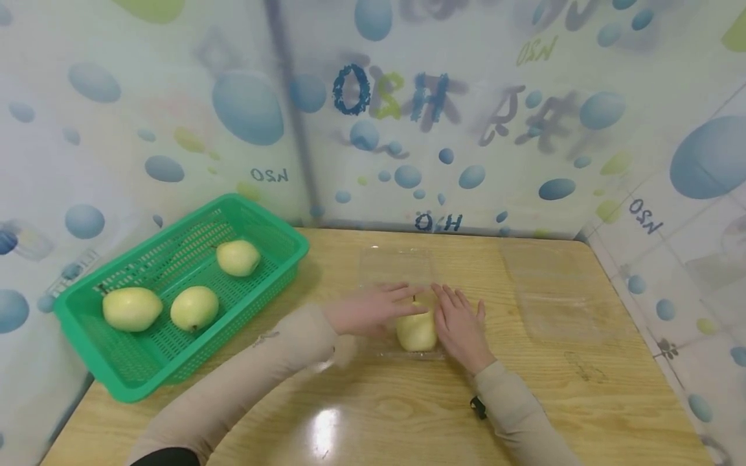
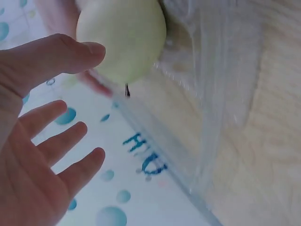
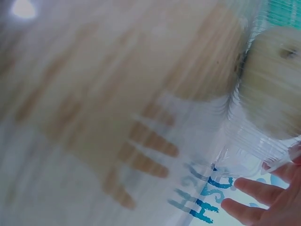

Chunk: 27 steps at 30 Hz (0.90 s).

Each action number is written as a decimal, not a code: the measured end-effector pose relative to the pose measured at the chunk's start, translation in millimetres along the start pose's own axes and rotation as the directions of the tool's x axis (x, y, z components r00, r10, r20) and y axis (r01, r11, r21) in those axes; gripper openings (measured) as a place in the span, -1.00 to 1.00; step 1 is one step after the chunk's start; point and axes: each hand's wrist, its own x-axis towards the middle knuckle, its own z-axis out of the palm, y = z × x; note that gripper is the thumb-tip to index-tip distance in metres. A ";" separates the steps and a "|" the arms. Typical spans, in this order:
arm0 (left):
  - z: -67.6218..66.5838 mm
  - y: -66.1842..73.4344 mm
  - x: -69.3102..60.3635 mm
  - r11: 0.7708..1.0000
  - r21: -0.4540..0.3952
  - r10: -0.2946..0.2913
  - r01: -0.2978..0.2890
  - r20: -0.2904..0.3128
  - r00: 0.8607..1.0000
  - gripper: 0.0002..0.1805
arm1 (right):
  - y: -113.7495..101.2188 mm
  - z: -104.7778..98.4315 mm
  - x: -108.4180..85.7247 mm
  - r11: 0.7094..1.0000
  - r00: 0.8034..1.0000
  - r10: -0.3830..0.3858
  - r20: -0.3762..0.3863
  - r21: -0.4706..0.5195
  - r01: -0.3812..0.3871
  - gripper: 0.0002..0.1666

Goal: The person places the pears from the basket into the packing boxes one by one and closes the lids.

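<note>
Pear (image 1: 417, 333) sits upright, lower centre of frame, in clear container (image 1: 396, 262). Left hand (image 1: 375, 309) spread, at pear; right hand (image 1: 463, 330) fingers extended, alongside; contact unclear. Pear likely firm, moderately heavy, smooth, bruise-prone; best cupped round widest sides, clear of stem (image 2: 127, 90).

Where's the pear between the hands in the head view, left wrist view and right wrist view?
Head: right of and below centre, the pear sits between the left hand and right hand.
Left wrist: pear at top, left of centre, stem downward.
Right wrist: pear at upper right edge.
Shared landmark: the clear plastic container by the pear.
</note>
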 end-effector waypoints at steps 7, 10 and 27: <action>-15.1 -9.9 -25.1 0.994 -0.055 -0.093 0.096 0.046 0.995 -0.18 | -1.8 -1.3 0.8 1.000 1.000 -0.005 -0.001 0.010 0.005 -0.46; -18.4 -13.8 -33.5 0.991 -0.059 -0.120 0.122 0.048 0.992 -0.18 | -1.7 -2.6 1.3 1.000 1.000 -0.004 0.001 0.004 0.004 -0.45; -19.9 -23.3 -59.6 0.991 -0.035 -0.129 0.128 -0.034 0.991 -0.31 | 5.5 -9.2 -6.2 0.999 0.999 -0.039 0.010 -0.005 0.039 -0.39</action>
